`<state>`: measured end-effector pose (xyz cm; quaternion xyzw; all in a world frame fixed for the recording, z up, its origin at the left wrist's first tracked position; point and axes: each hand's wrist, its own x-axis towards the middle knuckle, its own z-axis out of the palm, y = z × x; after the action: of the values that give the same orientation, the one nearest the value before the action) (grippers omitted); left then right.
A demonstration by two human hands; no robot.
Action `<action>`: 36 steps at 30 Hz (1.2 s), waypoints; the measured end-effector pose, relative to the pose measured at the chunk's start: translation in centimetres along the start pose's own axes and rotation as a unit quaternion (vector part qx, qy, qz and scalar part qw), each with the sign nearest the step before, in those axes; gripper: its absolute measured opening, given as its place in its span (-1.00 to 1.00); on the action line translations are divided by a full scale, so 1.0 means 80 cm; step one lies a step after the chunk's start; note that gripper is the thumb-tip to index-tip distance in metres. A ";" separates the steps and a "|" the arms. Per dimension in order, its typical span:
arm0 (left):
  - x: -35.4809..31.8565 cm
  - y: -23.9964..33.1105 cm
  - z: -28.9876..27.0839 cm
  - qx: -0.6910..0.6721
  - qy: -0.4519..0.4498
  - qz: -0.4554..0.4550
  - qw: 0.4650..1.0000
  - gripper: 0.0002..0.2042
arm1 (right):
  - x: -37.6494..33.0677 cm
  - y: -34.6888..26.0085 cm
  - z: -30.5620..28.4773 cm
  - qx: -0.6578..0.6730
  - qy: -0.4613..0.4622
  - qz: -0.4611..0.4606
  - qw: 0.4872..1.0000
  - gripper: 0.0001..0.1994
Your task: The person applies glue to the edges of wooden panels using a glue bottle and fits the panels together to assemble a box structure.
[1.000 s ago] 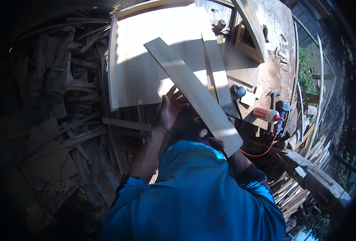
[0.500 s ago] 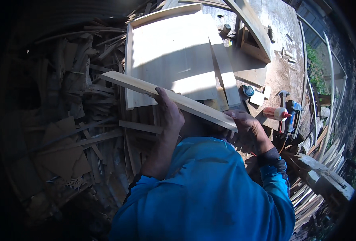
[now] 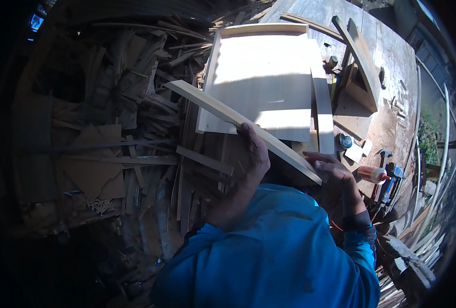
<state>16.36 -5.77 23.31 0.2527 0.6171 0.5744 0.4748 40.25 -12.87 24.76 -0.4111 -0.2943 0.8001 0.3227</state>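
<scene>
A long, pale wooden strip (image 3: 222,110) slants across in front of my body, its far end up to the left and its cut end low on the right. My left hand (image 3: 254,156) grips it near the middle, thumb on the upper face and the other fingers underneath. At the lower end, my right hand (image 3: 338,172) holds the strip by its edge, with the fingers bent beside the cut end. Beyond the strip lies a wide pale wooden panel (image 3: 264,56) with raised rims along its far and left sides. A loose flat board (image 3: 323,102) rests along its right side.
On the bench (image 3: 392,49) to the right are an angled wooden piece (image 3: 361,66), a round blue-topped container (image 3: 346,141), a red glue bottle (image 3: 371,174), a hammer (image 3: 385,153) and a blue power tool (image 3: 394,174). Scrap wood (image 3: 140,87) is heaped at left.
The view has swung, so the bench and panel appear farther right and lower. The strip slants more steeply. My right hand's fingers have shifted on its lower end; my left hand keeps its grip.
</scene>
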 end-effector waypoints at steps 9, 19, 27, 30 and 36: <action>0.026 -0.034 -0.020 0.145 -0.046 0.125 0.980 -0.22 | 0.041 -0.019 0.025 -0.416 0.010 -0.125 0.901 -0.13; 0.038 -0.076 -0.030 -0.029 -0.126 -0.167 0.977 -0.26 | 0.096 0.036 -0.004 -0.552 0.174 -0.137 0.804 -0.73; 0.177 -0.110 -0.185 0.228 0.239 0.025 0.944 -0.39 | 0.141 0.081 -0.173 -0.442 0.484 -0.055 0.754 -0.59; 0.256 -0.107 -0.262 0.334 0.197 0.131 0.912 -0.41 | 0.160 0.099 -0.204 -0.435 0.502 -0.046 0.745 -0.58; 0.382 -0.087 -0.307 0.470 0.090 0.086 0.874 -0.25 | 0.175 0.080 -0.191 -0.426 0.487 -0.005 0.762 -0.57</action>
<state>-16.42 7.45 4.94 0.4452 0.8302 0.2760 0.1908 45.09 -3.03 6.03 -0.8392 -0.4100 0.2827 0.2183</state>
